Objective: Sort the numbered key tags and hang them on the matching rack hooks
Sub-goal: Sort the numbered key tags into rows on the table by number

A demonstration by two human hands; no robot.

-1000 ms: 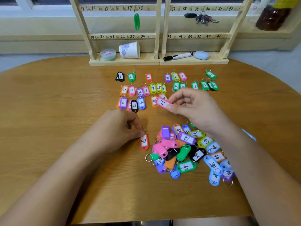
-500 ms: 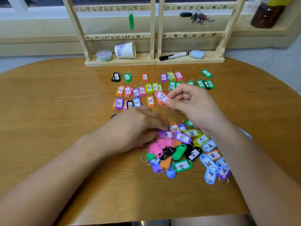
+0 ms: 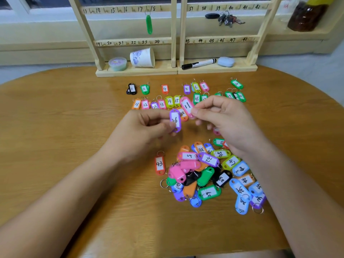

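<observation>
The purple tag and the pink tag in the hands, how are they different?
The purple plastic key tag says 26; the pink plastic key tag says 11. The left hand pinches the purple tag, and the right hand pinches the pink tag. The purple tag stands nearly upright, while the pink tag leans with its top to the left. Both are rounded oblong tags with white handwritten labels.

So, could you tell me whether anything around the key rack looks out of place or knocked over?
Yes: the paper cup on the left rack base lies tipped on its side rather than upright. Nothing appears spilled from it.
</observation>
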